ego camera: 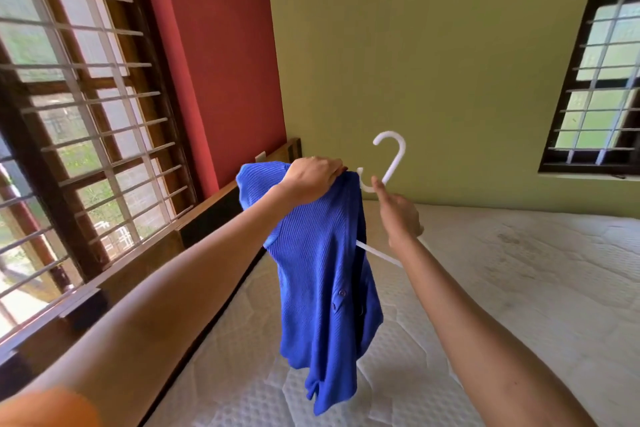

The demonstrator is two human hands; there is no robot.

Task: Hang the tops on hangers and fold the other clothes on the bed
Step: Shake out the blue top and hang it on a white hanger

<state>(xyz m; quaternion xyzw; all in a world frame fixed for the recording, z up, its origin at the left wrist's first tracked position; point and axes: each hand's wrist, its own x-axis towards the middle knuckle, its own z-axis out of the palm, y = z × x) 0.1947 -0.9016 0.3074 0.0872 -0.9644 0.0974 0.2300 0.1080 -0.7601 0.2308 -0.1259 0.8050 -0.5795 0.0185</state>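
A blue ribbed knit top [322, 274] with buttons hangs in the air above the bed, draped over one side of a white plastic hanger [393, 156]. My left hand [311, 178] grips the top's shoulder at the hanger's left end. My right hand [398, 215] holds the hanger just below its hook, fingers curled round it. The hanger's hook points up and its lower bar shows beside my right wrist. Its left arm is hidden inside the top.
A white quilted mattress [502, 288] fills the lower right, set in a dark wooden bed frame [214, 215]. A barred window [79, 107] runs along the left and another window [599, 80] is at the right. Red and green walls stand behind.
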